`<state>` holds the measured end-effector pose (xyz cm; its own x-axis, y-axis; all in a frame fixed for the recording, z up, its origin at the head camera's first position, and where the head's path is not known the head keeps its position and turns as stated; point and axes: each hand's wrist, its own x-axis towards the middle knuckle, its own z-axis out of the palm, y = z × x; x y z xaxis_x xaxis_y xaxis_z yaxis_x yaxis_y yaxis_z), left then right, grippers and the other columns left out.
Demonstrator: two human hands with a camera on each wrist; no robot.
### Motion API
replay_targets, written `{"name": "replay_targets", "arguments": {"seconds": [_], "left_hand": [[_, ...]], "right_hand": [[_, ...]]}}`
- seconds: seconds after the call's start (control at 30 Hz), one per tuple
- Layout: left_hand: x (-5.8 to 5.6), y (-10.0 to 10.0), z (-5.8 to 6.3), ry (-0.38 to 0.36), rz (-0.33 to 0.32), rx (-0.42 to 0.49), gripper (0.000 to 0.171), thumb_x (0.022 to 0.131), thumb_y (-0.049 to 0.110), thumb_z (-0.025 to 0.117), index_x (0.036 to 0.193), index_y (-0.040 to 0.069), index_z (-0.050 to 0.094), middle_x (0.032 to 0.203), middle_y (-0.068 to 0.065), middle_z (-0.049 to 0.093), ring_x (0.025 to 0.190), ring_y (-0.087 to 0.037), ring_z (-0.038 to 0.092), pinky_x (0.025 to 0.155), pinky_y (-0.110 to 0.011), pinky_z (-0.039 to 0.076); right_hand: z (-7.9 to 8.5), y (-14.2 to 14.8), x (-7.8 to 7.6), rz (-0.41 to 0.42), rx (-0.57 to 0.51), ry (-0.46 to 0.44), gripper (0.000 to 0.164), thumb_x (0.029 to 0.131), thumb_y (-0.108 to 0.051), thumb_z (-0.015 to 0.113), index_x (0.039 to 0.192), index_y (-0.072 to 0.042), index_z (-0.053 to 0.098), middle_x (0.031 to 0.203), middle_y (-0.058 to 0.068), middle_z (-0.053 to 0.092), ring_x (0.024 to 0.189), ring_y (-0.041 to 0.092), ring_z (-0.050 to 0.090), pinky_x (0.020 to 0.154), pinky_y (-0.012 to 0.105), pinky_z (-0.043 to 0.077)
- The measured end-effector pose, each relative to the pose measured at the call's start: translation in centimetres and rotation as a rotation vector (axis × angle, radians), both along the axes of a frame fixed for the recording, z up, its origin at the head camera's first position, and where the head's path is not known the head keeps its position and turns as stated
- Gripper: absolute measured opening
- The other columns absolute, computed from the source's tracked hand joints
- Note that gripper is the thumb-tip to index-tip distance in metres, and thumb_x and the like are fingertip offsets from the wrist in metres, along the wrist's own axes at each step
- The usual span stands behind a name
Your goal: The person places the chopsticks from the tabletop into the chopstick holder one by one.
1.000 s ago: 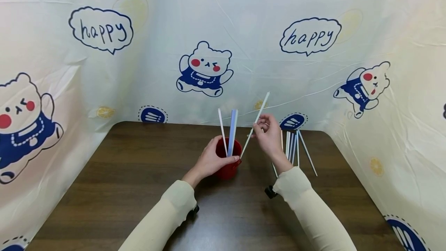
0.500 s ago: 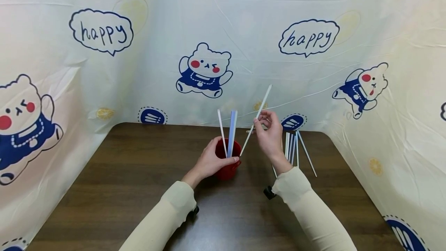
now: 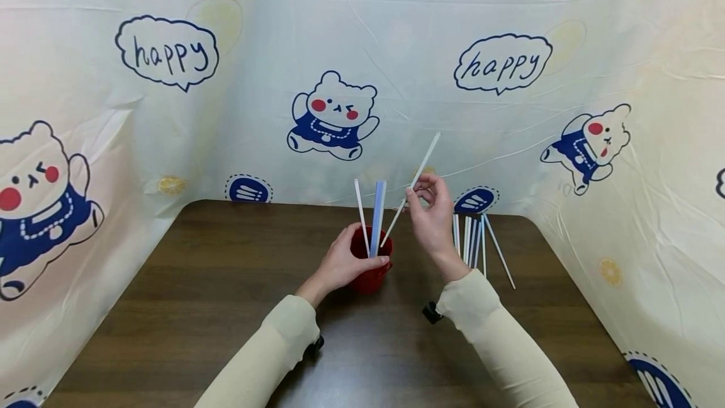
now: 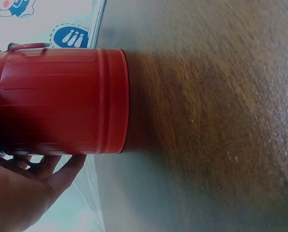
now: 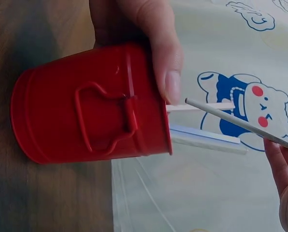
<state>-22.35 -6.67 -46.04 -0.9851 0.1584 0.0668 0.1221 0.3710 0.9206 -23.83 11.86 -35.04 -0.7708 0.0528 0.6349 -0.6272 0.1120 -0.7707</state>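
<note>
A small red bucket (image 3: 369, 282) with wire side handles (image 5: 81, 118) stands on the table. My left hand (image 3: 347, 258) holds it around the rim, thumb on the near side. Several straws, white and blue (image 3: 376, 216), stick up out of it. Between thumb and fingers my right hand (image 3: 433, 216) pinches one pale straw (image 3: 426, 157), tilted with its upper end to the right. Its lower tip (image 5: 188, 101) hangs just above the bucket's mouth, apart from the rim, in the right wrist view. The left wrist view shows the bucket's ribbed wall (image 4: 52, 101) and fingers behind it.
Several loose straws (image 3: 474, 241), white and blue, lie on the brown wooden table (image 3: 226, 307) to the right, partly behind my right hand and wrist. A printed cloth (image 3: 419, 49) with bears hangs around the table's back and sides.
My right hand has risen slightly and then shifted left, bringing the straw's lower tip from beside the bucket's right rim to over its mouth. My left hand and the bucket have stayed put.
</note>
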Motion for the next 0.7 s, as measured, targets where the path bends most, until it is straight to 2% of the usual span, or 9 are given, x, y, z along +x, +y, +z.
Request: {"name": "replay_targets", "arguments": {"seconds": [0.07,0.13,0.2,0.33,0.53,0.7], "left_hand": [[0.0,0.0,0.0,0.003,0.000,-0.002,0.084,0.077,0.051,0.087,0.145,0.022,0.046,0.138,-0.001,0.055,0.125,-0.025,0.054,0.096,-0.056,0.053],[0.0,0.0,0.0,0.003,0.001,-0.005,0.084,0.077,0.051,0.086,0.145,0.022,0.046,0.138,-0.001,0.055,0.125,-0.024,0.054,0.096,-0.056,0.053],[0.0,0.0,0.1,-0.002,0.007,-0.009,0.083,0.077,0.051,0.087,0.144,0.024,0.047,0.138,-0.001,0.055,0.125,-0.024,0.054,0.096,-0.056,0.053],[0.1,0.0,0.2,-0.015,0.010,-0.019,0.082,0.076,0.052,0.087,0.143,0.026,0.047,0.137,0.001,0.055,0.124,-0.023,0.054,0.096,-0.056,0.054],[0.2,0.1,0.2,-0.008,0.006,-0.009,0.080,0.077,0.052,0.087,0.142,0.027,0.048,0.138,-0.003,0.056,0.124,-0.025,0.055,0.097,-0.057,0.053],[0.1,0.0,0.3,0.003,-0.005,0.004,0.080,0.077,0.049,0.088,0.141,0.022,0.049,0.138,-0.007,0.057,0.124,-0.027,0.056,0.097,-0.056,0.053]], "right_hand": [[-0.1,-0.2,0.0,0.005,0.024,0.009,0.032,0.092,0.017,0.060,0.121,0.023,0.047,0.101,0.037,0.056,0.082,0.043,0.061,0.060,0.018,0.056],[-0.9,-0.2,-0.5,0.007,0.057,0.007,0.032,0.093,0.016,0.061,0.121,0.023,0.047,0.101,0.036,0.056,0.083,0.050,0.061,0.059,0.016,0.055],[-1.9,0.0,-1.0,0.004,0.096,-0.012,0.032,0.094,0.014,0.061,0.122,0.020,0.048,0.101,0.034,0.058,0.085,0.052,0.062,0.059,0.016,0.054],[-3.8,0.5,-2.0,-0.007,0.171,-0.058,0.030,0.097,0.006,0.064,0.124,0.012,0.051,0.103,0.028,0.061,0.087,0.042,0.065,0.061,0.016,0.054],[-5.2,1.0,-2.3,0.012,0.247,-0.095,0.025,0.095,0.003,0.069,0.116,0.006,0.055,0.099,0.020,0.064,0.084,0.030,0.066,0.062,0.020,0.055],[-6.3,1.0,-2.7,0.043,0.378,-0.172,0.023,0.094,-0.002,0.072,0.111,0.001,0.057,0.097,0.015,0.067,0.085,0.024,0.066,0.072,0.029,0.059]]}}
